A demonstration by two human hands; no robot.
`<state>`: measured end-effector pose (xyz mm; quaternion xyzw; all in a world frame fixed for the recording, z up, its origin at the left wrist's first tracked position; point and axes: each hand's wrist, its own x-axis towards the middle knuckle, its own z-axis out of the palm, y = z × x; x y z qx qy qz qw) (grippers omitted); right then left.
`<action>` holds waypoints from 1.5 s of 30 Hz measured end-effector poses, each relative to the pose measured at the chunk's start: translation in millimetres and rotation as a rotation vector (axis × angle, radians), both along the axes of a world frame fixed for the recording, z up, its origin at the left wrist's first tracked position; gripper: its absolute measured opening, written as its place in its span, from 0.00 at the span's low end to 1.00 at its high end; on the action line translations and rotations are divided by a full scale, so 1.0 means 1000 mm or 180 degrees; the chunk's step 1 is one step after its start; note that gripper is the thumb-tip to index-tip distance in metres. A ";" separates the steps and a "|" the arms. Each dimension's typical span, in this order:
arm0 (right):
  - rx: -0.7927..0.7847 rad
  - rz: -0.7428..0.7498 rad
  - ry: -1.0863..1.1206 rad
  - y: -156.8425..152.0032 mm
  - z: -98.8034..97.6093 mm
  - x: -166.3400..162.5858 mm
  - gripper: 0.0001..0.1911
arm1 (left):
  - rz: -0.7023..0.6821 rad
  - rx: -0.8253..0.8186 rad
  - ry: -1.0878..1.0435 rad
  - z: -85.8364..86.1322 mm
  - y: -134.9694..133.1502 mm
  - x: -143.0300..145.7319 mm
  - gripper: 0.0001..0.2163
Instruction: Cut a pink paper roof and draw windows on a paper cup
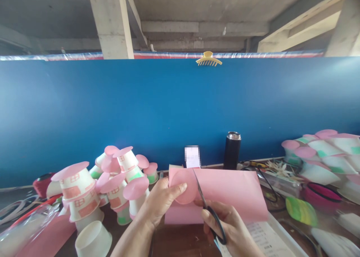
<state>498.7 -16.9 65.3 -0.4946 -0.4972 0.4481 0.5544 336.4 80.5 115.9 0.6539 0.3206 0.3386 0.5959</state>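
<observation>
My left hand [165, 197] pinches a pink paper circle [184, 191] flat against a larger sheet of pink paper [233, 189], its thumb lying across the circle. My right hand [222, 221] grips black-handled scissors [200, 191] by the finger loops. The blades point up and away, close along the circle's right edge, over the pink sheet. Whether they are cutting into the paper at this instant I cannot tell. Left of my hands stand stacked white paper cups [81, 197] with drawn windows and pink disc tops. One plain white cup [94, 238] sits nearest me.
A blue partition [168, 107] rises behind the table, with a yellow claw clip [208, 59] on its top. A black flask [232, 152] and an upright device [192, 157] stand before it. More decorated cups [329, 155] and a magenta container [320, 195] are on the right.
</observation>
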 end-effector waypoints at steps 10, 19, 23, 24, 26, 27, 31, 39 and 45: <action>0.0012 -0.0065 -0.0007 -0.001 -0.004 0.000 0.31 | -0.0028 0.0002 0.0024 -0.001 0.001 -0.001 0.18; 0.0030 -0.0102 0.0002 -0.003 0.001 -0.003 0.30 | -0.0078 -0.0019 -0.0100 -0.005 0.002 0.000 0.18; 0.0031 -0.0105 -0.0051 -0.005 0.003 -0.003 0.29 | -0.0005 -0.0071 -0.0100 -0.005 0.003 0.000 0.17; 0.0036 -0.0098 -0.0057 -0.005 0.003 -0.003 0.29 | 0.0008 -0.0071 -0.0094 -0.005 0.003 0.000 0.17; 0.0040 -0.0096 -0.0040 -0.005 0.002 -0.004 0.28 | 0.0004 -0.0093 -0.0091 -0.005 0.004 0.000 0.18; 0.0045 -0.0096 -0.0026 -0.005 0.002 -0.004 0.28 | 0.0003 -0.0104 -0.0083 -0.005 0.004 0.000 0.18; 0.0055 -0.0081 0.0006 -0.004 -0.001 -0.004 0.28 | 0.0017 -0.0055 -0.0088 -0.005 0.004 0.001 0.20; 0.0056 -0.0109 -0.0010 -0.004 -0.001 -0.004 0.27 | -0.0029 -0.0037 -0.0110 -0.005 0.004 0.000 0.20; 0.0055 -0.0143 -0.0088 -0.005 0.001 -0.005 0.28 | -0.0058 -0.0058 -0.0110 -0.006 0.005 -0.001 0.21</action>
